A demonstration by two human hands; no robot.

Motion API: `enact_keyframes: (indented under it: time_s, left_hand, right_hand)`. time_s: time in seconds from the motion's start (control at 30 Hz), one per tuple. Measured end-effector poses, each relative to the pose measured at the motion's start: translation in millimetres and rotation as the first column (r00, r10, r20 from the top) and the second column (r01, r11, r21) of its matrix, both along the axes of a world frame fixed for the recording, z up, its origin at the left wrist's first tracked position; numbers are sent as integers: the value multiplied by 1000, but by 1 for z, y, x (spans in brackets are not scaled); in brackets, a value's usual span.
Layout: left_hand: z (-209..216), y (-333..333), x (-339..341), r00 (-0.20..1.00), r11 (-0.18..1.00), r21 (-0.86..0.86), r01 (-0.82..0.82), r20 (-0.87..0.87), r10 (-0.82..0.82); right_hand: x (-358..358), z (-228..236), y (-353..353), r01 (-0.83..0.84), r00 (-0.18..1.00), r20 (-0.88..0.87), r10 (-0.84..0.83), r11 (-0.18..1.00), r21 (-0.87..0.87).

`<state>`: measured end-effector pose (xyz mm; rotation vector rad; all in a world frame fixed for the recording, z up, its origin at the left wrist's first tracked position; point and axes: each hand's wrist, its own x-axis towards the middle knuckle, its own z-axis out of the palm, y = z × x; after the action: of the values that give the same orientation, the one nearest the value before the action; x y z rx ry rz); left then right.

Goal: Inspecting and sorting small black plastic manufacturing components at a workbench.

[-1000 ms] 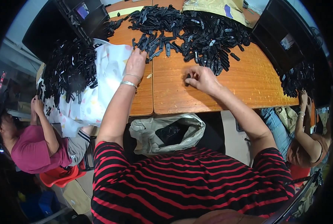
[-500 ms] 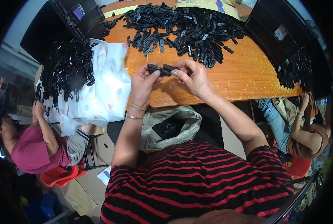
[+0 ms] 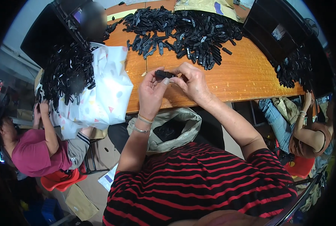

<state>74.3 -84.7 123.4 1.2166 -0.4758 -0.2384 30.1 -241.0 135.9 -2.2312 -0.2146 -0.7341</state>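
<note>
Close to the table's front edge, my left hand [image 3: 152, 92] pinches a small black plastic piece [image 3: 162, 74] between thumb and fingers. My right hand [image 3: 195, 83] is closed at the right end of the same piece, its thumb and fingertips pressed together there. Whether a second part sits in the right fingers is hidden. Beyond both hands, a large heap of slim black plastic parts [image 3: 203, 35] covers the far side of the wooden table [image 3: 247, 75]. Below my hands, an open woven sack [image 3: 192, 126] holds some dark pieces.
At left, a person in a magenta top [image 3: 36, 150] handles parts from another black heap [image 3: 68, 71] beside a white patterned sheet [image 3: 113, 92]. Another person [image 3: 311, 135] sits at right near more parts [image 3: 294, 69]. Tall black bins [image 3: 277, 30] stand at the table's sides.
The two black pieces held apart, one in each hand, are now together as one dark shape. My left hand has shifted slightly right and down.
</note>
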Motion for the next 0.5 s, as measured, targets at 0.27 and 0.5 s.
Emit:
enact_keyframes:
  time_s: [0.27,0.5]
  left_hand:
    - [10,-8,-22,921,950,165,-265,336,198]
    - [8,0,-21,883,915,258,-311,434,178]
  right_hand:
    - [-4,1,3,-45,996,-69,52,993,106]
    - [-6,-3,9,-41,936,-283,207,867,497]
